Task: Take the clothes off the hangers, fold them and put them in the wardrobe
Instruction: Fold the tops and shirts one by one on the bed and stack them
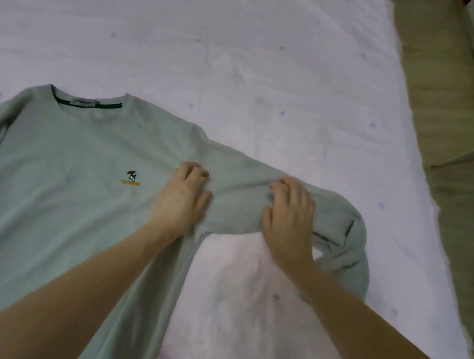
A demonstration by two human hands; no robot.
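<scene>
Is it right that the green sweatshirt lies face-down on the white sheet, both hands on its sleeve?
Not quite. The head view shows the green sweatshirt face-up: its chest logo shows. It lies on the white sheet, left hand and right hand on the sleeve.

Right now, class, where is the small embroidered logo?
In the head view, the logo sits on the sweatshirt chest, just left of the left hand.
</scene>
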